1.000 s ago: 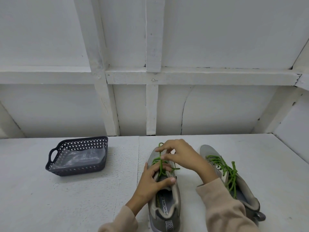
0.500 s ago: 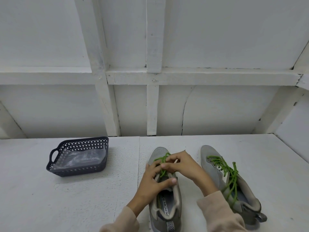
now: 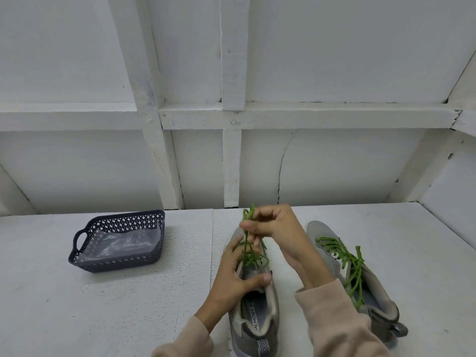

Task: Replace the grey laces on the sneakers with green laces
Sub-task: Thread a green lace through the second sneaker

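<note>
Right hand [image 3: 273,225] pinches the green lace [image 3: 250,213], fingers closed on it, above the centre sneaker [image 3: 257,328]. Left hand [image 3: 235,275] grips that sneaker's upper, thumb across the tongue. Second sneaker [image 3: 371,284], green-laced, lies just right of it; dark basket [image 3: 116,262] well left.

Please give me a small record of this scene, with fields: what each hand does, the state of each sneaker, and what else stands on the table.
left hand: grips the near sneaker at its tongue
right hand: pinches the green lace, drawn up above the eyelets
near sneaker: partly laced in green, toe pointing away from the person
second sneaker: to the right, untouched; its loose lace is threaded, ends not tied
basket: dark, on the table at the left, with a plastic bag inside
</note>
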Demonstrator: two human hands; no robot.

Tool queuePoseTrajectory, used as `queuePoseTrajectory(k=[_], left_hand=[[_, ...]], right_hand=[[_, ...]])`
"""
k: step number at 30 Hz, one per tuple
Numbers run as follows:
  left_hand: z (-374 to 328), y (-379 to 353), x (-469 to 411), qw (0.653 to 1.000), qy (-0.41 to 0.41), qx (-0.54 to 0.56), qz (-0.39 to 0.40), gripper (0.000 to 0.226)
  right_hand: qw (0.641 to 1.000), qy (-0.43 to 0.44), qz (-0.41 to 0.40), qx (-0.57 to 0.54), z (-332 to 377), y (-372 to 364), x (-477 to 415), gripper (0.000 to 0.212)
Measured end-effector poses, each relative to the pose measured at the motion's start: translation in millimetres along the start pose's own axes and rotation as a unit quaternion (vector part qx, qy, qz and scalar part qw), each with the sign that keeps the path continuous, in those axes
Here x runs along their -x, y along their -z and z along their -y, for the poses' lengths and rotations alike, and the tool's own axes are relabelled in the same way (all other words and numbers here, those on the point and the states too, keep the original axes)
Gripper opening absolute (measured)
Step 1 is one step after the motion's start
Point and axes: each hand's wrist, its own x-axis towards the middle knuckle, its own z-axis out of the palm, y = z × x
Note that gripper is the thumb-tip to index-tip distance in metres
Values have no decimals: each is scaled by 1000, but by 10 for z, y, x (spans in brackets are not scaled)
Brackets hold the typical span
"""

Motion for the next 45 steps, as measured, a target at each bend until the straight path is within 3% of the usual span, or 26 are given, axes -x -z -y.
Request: queuePoseTrajectory(k=[3,6,11,18,22,24,29,35,41,45], left_hand=[[15,19,5,999,38,13,-7,88],[33,37,10,998,59,23,8,91],[24,37,2,997,65,28,27,75],[13,41,-3,996,76,34,42,74],[-36,53,22,995,75,42,48,71],[-60,56,41,997,53,45,34,68],[-386,123,-17,990,-49,111,-74,28],[-870,243,-273,982,-101,128,-92,17],[-1116,323,-454,968,-81,219,-87,32],[-1176,369,-514,967,-50,235,-79,22]], right_hand=[[998,56,-5,-31,330,-8,-48,10],[997,74,-23,3,485,-30,-100,7],[998,61,-23,-14,464,-55,-90,4],[996,56,-18,-60,493,-55,-93,17],[996,47,-6,-70,469,-40,-104,11],[997,43,5,-69,466,-21,-103,5],[998,34,-3,-60,447,56,-143,9],[999,24,2,-44,454,62,-186,14],[999,41,-27,-2,501,79,-236,13],[993,67,-88,28,549,181,-296,24]])
